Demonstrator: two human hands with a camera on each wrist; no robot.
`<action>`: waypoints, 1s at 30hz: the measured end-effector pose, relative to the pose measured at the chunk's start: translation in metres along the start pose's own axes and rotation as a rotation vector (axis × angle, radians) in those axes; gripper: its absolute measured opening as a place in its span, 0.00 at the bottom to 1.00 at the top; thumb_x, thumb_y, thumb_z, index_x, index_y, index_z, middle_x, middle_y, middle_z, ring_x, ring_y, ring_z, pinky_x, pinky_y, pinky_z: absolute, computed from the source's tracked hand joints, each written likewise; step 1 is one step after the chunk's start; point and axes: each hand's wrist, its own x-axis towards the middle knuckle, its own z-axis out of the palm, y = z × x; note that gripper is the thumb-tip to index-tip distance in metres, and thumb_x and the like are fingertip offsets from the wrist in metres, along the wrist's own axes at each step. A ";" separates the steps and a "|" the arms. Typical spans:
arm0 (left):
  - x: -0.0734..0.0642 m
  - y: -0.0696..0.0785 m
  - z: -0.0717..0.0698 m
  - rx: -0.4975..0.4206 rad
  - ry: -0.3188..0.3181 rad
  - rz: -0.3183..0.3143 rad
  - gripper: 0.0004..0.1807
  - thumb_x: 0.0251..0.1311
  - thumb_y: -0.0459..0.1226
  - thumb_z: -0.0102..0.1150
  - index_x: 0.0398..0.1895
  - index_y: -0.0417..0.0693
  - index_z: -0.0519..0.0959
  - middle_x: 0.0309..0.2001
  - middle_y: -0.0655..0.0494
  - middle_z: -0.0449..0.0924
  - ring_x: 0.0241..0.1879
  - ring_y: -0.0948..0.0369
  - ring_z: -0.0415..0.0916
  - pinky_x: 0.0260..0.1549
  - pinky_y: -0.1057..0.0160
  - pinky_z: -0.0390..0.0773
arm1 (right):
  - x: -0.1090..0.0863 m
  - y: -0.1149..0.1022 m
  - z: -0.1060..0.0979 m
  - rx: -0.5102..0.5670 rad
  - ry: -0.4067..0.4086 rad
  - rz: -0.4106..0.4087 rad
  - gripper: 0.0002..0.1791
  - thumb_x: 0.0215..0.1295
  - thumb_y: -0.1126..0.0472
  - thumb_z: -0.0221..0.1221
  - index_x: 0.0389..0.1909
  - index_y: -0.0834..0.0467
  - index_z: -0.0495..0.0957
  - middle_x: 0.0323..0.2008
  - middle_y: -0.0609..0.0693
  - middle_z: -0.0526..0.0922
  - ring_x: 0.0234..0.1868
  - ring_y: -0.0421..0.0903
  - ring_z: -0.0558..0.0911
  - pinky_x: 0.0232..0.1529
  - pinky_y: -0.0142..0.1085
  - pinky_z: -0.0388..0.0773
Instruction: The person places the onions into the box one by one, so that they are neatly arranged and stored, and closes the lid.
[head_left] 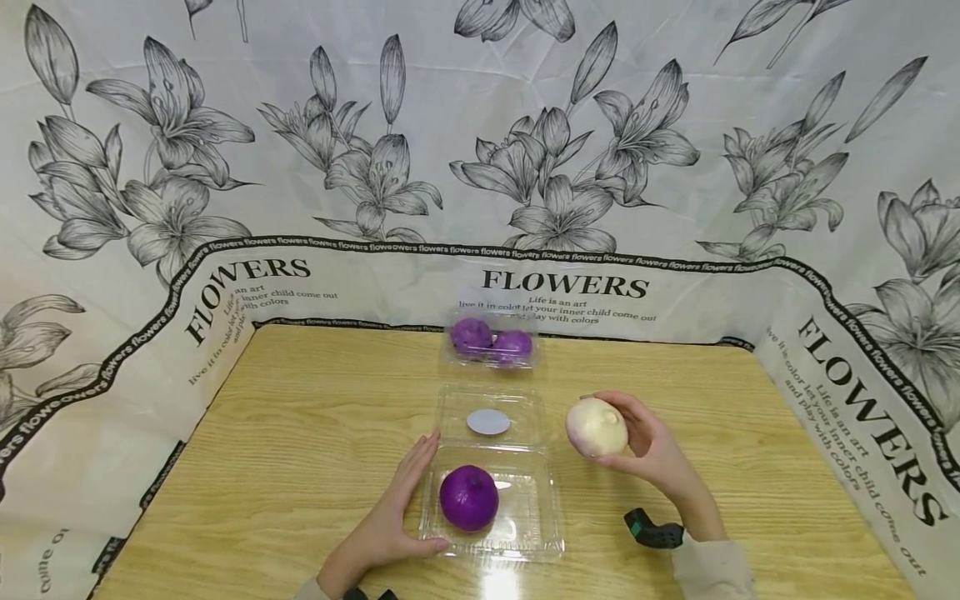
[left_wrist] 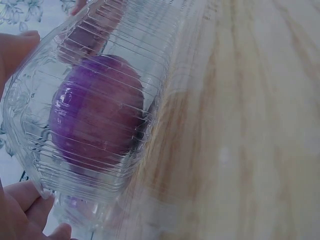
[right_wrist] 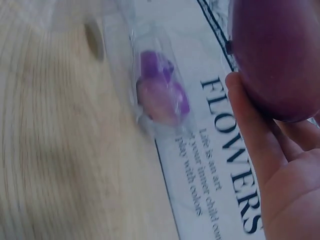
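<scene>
My right hand [head_left: 651, 446] holds a round cream-and-purple vegetable [head_left: 597, 427] above the table, its pale side with a small nub facing up. In the right wrist view its purple side [right_wrist: 277, 55] rests against the fingers. My left hand [head_left: 393, 508] lies along the left side of an open clear plastic clamshell box [head_left: 528, 533], thumb at the near left corner, fingers stretched toward the hinge. A round purple vegetable [head_left: 468, 498] sits in the left part of the box's base. The lid [head_left: 525, 408] lies folded back behind, bearing a white oval label [head_left: 488, 422].
At the table's back edge stands a clear box [head_left: 491, 363] with two purple vegetables [head_left: 513, 345] inside. Flower-printed cloth [head_left: 420, 292] borders the wooden table [head_left: 300, 417] at the back and both sides. A black band [head_left: 654, 530] is on the right wrist.
</scene>
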 end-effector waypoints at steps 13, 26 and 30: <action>-0.001 -0.001 0.000 0.010 0.006 0.014 0.68 0.40 0.54 0.78 0.78 0.38 0.47 0.78 0.37 0.43 0.75 0.37 0.38 0.61 0.24 0.45 | 0.015 -0.023 0.044 -0.155 -0.165 -0.022 0.45 0.46 0.72 0.75 0.68 0.63 0.65 0.64 0.60 0.72 0.64 0.45 0.73 0.64 0.33 0.72; -0.001 -0.002 0.001 0.011 0.010 0.007 0.69 0.37 0.54 0.80 0.78 0.39 0.47 0.78 0.38 0.44 0.75 0.37 0.37 0.62 0.23 0.45 | 0.006 -0.038 0.081 -0.516 -0.270 0.125 0.45 0.45 0.53 0.78 0.66 0.55 0.69 0.60 0.44 0.76 0.58 0.47 0.77 0.57 0.52 0.77; -0.001 -0.001 0.001 0.016 0.014 0.013 0.69 0.37 0.55 0.80 0.78 0.39 0.47 0.78 0.37 0.44 0.75 0.37 0.37 0.62 0.24 0.44 | 0.002 -0.040 0.089 -0.612 -0.283 0.115 0.45 0.46 0.49 0.77 0.66 0.56 0.70 0.61 0.50 0.75 0.59 0.53 0.76 0.57 0.57 0.77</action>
